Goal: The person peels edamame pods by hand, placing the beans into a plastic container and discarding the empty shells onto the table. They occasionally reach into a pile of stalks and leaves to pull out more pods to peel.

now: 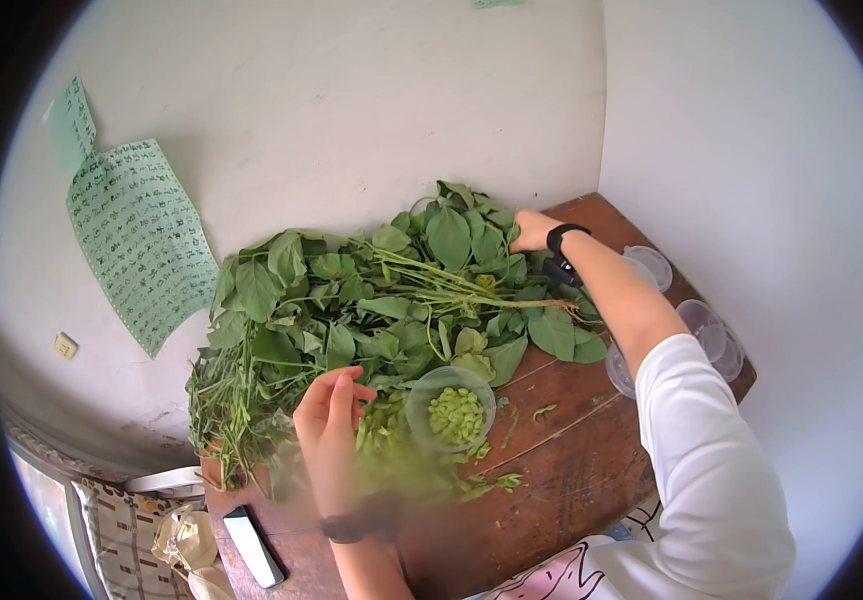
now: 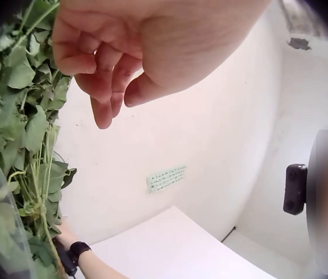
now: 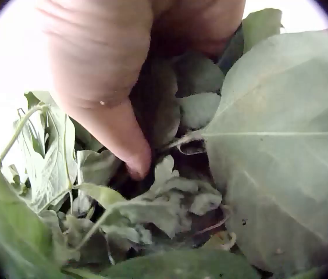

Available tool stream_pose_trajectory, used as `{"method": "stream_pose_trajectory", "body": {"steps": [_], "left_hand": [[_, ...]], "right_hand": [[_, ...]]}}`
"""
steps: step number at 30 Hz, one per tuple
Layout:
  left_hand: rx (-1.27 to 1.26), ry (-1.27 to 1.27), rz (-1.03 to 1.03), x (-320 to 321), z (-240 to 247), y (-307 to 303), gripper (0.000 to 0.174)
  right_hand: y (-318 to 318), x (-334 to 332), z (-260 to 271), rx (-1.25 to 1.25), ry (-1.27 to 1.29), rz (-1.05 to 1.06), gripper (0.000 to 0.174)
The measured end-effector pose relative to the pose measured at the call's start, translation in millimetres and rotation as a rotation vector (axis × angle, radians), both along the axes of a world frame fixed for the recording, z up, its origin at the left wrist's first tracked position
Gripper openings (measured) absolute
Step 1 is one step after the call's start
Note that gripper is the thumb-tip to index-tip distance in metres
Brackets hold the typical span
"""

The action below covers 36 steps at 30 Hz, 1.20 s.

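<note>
A large heap of leafy green bean plants [image 1: 352, 300] with long stalks lies along the wall side of the table. My right hand [image 1: 530, 230] reaches into the leaves at its far right end. In the right wrist view the thumb [image 3: 109, 116] dips among broad leaves [image 3: 280, 139]; the fingertips are hidden, so I cannot tell whether they grip a stalk. My left hand [image 1: 332, 405] hovers near the heap's front edge, fingers loosely bent, nothing between them. Beside it stands a clear plastic bowl [image 1: 420, 395] with shelled green beans [image 1: 457, 415]. Green pods [image 1: 382, 425] lie to its left.
Several clear plastic containers [image 1: 704, 325] stand along the right side of the wooden table [image 1: 572, 440]. A phone [image 1: 252, 545] lies at the front left edge. Loose pod scraps [image 1: 492, 485] lie before the bowl. Walls border the back and right.
</note>
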<state>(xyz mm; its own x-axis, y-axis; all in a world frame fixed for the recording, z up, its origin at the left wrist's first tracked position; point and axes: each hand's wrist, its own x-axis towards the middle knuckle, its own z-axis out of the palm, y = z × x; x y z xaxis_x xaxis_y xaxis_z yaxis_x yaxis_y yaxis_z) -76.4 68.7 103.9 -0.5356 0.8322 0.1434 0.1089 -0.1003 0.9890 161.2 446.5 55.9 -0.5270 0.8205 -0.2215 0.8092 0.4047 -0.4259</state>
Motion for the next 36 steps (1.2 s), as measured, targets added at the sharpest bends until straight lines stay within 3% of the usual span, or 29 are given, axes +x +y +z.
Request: {"method": "stream_pose_trajectory", "body": {"steps": [2,8,15,19,21,22,28,31,33,36], "left_hand": [[-0.001,-0.002,0.002,-0.5,2.6,-0.8,0.025],[0.025,-0.023,-0.019,-5.3,2.7,-3.1,0.025],[0.048,-0.022,-0.017,-7.7,5.8,-5.7,0.025],[0.058,-0.029,-0.021,-8.8,2.6,-6.4,0.025],[0.055,-0.031,-0.018,-8.3,1.8,-6.0,0.025],[0.053,-0.027,-0.017,-7.6,3.7,-6.3,0.025],[0.036,-0.030,-0.031,-6.7,5.9,-4.6,0.024],[0.039,-0.025,-0.047,-3.8,4.2,-4.9,0.024],[0.040,-0.026,-0.054,-0.6,3.1,-3.6,0.024],[0.014,0.012,-0.084,2.6,-1.0,0.2,0.024]], "right_hand": [[7.5,3.0,-2.1,0.068,0.204,0.040,0.046],[11.2,-13.0,55.1,0.255,0.405,0.096,0.041],[-4.8,-53.5,120.5,0.548,0.348,0.197,0.035],[-17.9,-74.7,142.4,0.686,0.398,0.229,0.034],[-23.4,-81.7,148.3,0.880,0.496,0.309,0.027],[-27.1,-81.3,152.5,0.828,0.448,0.323,0.025],[-76.1,-58.6,143.5,0.688,0.368,0.357,0.032],[-119.2,-37.6,121.0,0.561,0.394,0.386,0.042],[-148.0,-24.0,91.3,0.724,0.380,0.421,0.044],[-188.0,-9.6,61.6,0.632,0.301,0.499,0.047]]}}
